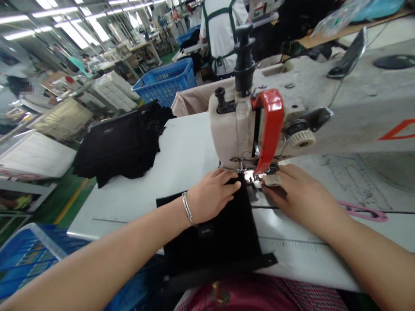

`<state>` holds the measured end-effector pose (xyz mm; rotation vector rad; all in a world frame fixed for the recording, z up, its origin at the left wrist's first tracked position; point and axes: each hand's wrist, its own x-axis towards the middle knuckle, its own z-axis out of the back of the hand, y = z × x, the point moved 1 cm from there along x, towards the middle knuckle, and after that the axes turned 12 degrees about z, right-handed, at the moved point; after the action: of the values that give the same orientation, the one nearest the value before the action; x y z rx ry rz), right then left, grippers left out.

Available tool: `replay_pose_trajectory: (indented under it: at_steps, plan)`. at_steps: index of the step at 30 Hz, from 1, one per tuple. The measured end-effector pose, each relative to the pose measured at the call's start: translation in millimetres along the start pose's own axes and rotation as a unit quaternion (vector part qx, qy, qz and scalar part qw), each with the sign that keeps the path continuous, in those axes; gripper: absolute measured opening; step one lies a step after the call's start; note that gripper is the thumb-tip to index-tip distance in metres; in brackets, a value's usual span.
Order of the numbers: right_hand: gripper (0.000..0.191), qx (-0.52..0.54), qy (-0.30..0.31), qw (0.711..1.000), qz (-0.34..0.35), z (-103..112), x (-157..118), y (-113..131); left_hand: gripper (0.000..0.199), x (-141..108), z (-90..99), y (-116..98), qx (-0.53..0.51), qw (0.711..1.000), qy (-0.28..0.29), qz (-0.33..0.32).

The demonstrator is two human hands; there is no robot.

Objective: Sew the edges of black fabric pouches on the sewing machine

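A black fabric piece [223,233] with a small label lies on the white table, its upper corner at the needle area of the sewing machine [236,129]. My left hand [210,194] rests on this fabric, fingers bent and pointing at the presser foot; whether they pinch the cloth is unclear. Right of the needle, my right hand [298,194] has its fingers curled beside the presser foot, near a small pale block [272,180]. What its fingertips hold, if anything, is hidden. A red guard [270,125] stands in front of the needle bar.
A stack of black fabric pieces [119,142] lies at the table's left. Pink snips [363,211] are right of my right hand. Blue baskets stand behind [165,82] and at lower left [29,259]. A person in a white top [220,34] is beyond the machine.
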<state>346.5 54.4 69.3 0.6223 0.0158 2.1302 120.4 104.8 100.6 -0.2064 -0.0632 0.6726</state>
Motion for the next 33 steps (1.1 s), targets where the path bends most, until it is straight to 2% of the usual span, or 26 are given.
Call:
replay_pose_trajectory:
  at_steps: [4,6,10,12,18,20,22,24,26,28,31,33]
  plan:
    - [0.011,-0.032,-0.036,0.999,-0.025,-3,-1,-2,0.04,-13,-22.5,-10,-0.06,0.995,-0.084,0.013]
    - [0.013,-0.035,-0.034,0.999,0.022,-2,-3,0,0.041,-15,-27.9,-12,-0.051,0.993,-0.106,0.005]
    - [0.023,0.009,-0.009,0.988,0.156,-1,-12,11,0.04,-12,-25.0,-4,-0.03,0.995,-0.087,-0.042]
    - [0.026,0.027,0.006,0.984,0.175,-3,-14,16,0.04,-10,-21.8,4,-0.03,0.995,-0.075,-0.059]
    - [0.028,0.002,0.026,0.987,0.158,-13,-12,20,0.039,2,-22.0,31,-0.029,0.994,-0.066,-0.079]
    - [0.026,0.042,0.028,0.99,0.129,-9,-10,19,0.038,8,-19.8,38,-0.031,0.994,-0.064,-0.082]
    - [0.018,0.131,0.045,0.987,0.08,1,-9,19,0.038,9,-12.6,36,-0.027,0.996,-0.049,-0.074]
    - [0.015,0.242,0.101,0.963,0.058,13,-8,20,0.037,1,-1.3,20,-0.017,0.999,-0.013,-0.043]
    - [0.019,0.321,0.178,0.926,0.093,24,-8,23,0.039,-15,10.2,-9,-0.015,0.999,0.029,0.001]
    - [0.022,0.347,0.237,0.897,0.137,31,-9,26,0.041,-36,17.2,-42,-0.041,0.998,0.047,0.022]
    - [0.023,0.335,0.257,0.895,0.147,32,-12,27,0.049,-62,13.1,-81,-0.054,0.997,0.041,0.039]
    - [0.023,0.332,0.255,0.897,0.143,30,-14,28,0.05,-71,2.4,-92,-0.047,0.996,0.024,0.065]
